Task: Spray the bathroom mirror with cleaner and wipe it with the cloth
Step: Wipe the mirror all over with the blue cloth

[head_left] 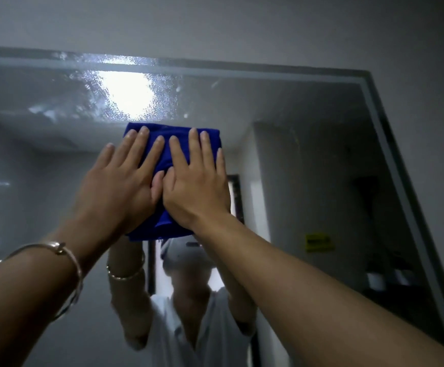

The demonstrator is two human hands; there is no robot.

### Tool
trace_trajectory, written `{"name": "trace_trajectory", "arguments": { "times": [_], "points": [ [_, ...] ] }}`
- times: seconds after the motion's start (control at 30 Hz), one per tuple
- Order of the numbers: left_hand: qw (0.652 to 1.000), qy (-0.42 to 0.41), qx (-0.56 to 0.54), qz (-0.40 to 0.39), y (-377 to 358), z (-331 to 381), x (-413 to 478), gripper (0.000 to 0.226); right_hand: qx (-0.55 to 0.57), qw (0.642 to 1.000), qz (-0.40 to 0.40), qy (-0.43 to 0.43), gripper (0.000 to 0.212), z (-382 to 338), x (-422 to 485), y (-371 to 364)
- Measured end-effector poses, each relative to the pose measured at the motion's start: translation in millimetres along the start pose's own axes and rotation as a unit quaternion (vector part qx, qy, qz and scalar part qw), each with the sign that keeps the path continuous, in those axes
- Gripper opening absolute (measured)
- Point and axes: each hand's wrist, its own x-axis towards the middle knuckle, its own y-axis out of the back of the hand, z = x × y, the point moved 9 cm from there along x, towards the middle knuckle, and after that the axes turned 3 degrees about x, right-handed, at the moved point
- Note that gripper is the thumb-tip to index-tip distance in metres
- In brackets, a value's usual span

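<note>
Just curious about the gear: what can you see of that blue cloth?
The blue cloth looks like soft microfibre, folded into a pad. It lies flat against the mirror, just below a patch of wet droplets. The left hand and right hand press it side by side, fingers straight, covering most of it.

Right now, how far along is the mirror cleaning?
Spraying looks done: droplets speckle the top of the mirror. In hand: left hand and right hand press the cloth flat on the glass just below them. Left: wiping that wet band, which also streaks leftward.
</note>
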Motion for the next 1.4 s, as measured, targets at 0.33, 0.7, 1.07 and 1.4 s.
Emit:
{"name": "trace_trajectory", "arguments": {
  "times": [0.33,0.7,1.07,1.4],
  "points": [
    [0.997,0.049,-0.054,-0.012,-6,32,15,0.069,-0.031,0.997,-0.029,0.058,0.054,27,2,15],
    [0.995,0.069,-0.071,-0.028,8,213,108,0.06,-0.071,0.997,-0.009,0.021,0.052,212,-7,110],
    [0.996,0.004,-0.085,-0.029,13,371,145,0.059,-0.046,0.996,0.008,-0.074,0.051,356,-64,167],
    [0.993,0.001,-0.118,-0.01,11,389,85,0.061,-0.035,0.997,0.013,-0.065,0.054,350,-123,151]
  ]
}}
